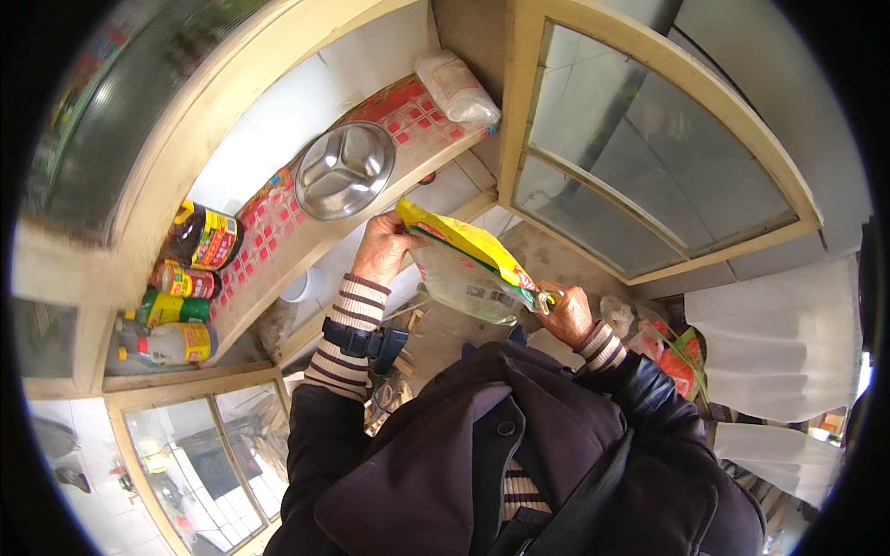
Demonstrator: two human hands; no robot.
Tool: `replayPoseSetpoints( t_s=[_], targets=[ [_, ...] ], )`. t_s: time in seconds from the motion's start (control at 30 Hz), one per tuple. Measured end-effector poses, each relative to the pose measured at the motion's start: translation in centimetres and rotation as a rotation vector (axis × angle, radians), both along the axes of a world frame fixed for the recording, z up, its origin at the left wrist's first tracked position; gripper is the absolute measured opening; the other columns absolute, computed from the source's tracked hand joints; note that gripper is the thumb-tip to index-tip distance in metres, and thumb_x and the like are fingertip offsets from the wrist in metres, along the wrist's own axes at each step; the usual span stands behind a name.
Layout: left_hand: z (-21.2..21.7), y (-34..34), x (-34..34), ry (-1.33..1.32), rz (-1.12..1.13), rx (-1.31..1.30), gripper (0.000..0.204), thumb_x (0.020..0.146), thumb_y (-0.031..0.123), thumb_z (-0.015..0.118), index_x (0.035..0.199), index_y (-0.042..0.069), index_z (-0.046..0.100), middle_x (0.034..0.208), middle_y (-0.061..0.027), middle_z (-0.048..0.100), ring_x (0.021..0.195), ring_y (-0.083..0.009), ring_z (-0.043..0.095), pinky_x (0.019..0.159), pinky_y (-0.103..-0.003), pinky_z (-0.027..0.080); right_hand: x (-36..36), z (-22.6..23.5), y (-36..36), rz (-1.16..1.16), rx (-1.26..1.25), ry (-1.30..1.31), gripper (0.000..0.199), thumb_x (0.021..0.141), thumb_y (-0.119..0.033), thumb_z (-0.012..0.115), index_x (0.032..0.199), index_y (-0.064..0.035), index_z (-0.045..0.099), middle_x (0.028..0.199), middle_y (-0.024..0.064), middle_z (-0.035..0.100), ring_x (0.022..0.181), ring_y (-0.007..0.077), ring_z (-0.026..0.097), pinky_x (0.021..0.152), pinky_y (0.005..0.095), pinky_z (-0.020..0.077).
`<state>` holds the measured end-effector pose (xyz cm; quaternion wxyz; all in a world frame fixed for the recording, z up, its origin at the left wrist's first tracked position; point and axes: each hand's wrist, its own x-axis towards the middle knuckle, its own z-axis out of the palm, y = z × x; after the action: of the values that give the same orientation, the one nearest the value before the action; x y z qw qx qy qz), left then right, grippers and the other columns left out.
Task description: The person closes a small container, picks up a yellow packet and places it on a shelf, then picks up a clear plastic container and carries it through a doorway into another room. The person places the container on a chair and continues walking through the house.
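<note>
Head view, looking down over a dark coat toward an open cupboard. Both forearms rise from the lower edge in dark sleeves with striped cuffs; a dark strap with a small device sits on the left wrist.

The left hand is raised highest, just below the front edge of the cupboard shelf, its fingers curled closed over the upper corner of a yellow-topped plastic bag. The right hand is lower and to the right, fingers pinched shut on the opposite end of the bag's yellow top strip.

The bag is held in the air between the two hands, in front of the shelf and clear of it. Its long axis follows the yellow strip, running diagonally from upper left at the left hand down to lower right at the right hand. The clear, pale body of the bag hangs below that strip.

On the shelf, lined with red-patterned paper, lie a divided steel plate and, farther right, a white plastic packet. Several bottles and jars lie at the shelf's left end. A glazed cupboard door stands open on the right.
</note>
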<state>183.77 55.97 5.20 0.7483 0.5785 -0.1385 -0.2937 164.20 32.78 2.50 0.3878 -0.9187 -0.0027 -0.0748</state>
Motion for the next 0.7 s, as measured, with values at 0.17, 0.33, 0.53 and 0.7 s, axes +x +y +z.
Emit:
replayPoseSetpoints(
  t_s=[0.17,0.33,0.53,0.7],
  targets=[
    [-0.8,-2.2,1.6,0.037,-0.005,0.033,0.031,0.067,-0.015,0.053,0.093,-0.003,0.061,0.09,-0.0086,0.064,0.083,-0.0169,0.059,0.079,-0.027,0.047,1.5,-2.9,-1.8,-0.028,-0.002,-0.02,0.016,0.072,-0.015,0.061,0.086,-0.0087,0.06,0.075,0.0142,0.06,0.068,0.0347,0.059,0.057,0.0419,0.0475],
    [-0.8,-4.3,2.9,0.012,-0.015,0.072,0.033,0.067,-0.015,0.052,0.097,-0.002,0.06,0.093,-0.0079,0.063,0.085,-0.0158,0.058,0.08,-0.028,0.046,2.7,-3.8,-3.3,-0.034,-0.032,-0.064,0.015,0.07,-0.014,0.061,0.083,-0.0077,0.059,0.074,0.0136,0.059,0.068,0.0348,0.058,0.057,0.0422,0.0466],
    [-1.8,-6.5,4.3,-0.016,0.028,0.229,0.027,0.069,-0.013,0.054,0.094,-0.003,0.059,0.091,-0.0086,0.063,0.084,-0.0169,0.059,0.081,-0.028,0.047,3.8,-3.8,-4.5,-0.018,-0.012,-0.068,0.014,0.07,-0.016,0.061,0.079,-0.0059,0.057,0.071,0.0146,0.058,0.066,0.0355,0.057,0.056,0.0426,0.046],
    [-4.7,-7.9,4.1,0.033,0.073,0.222,0.024,0.072,-0.012,0.055,0.094,-0.004,0.059,0.093,-0.0102,0.062,0.086,-0.0188,0.059,0.084,-0.03,0.047,3.5,-5.1,-4.7,-0.084,0.021,0.067,0.018,0.072,-0.02,0.061,0.081,-0.0045,0.058,0.069,0.0173,0.059,0.064,0.0377,0.057,0.056,0.0445,0.046]
  ],
)
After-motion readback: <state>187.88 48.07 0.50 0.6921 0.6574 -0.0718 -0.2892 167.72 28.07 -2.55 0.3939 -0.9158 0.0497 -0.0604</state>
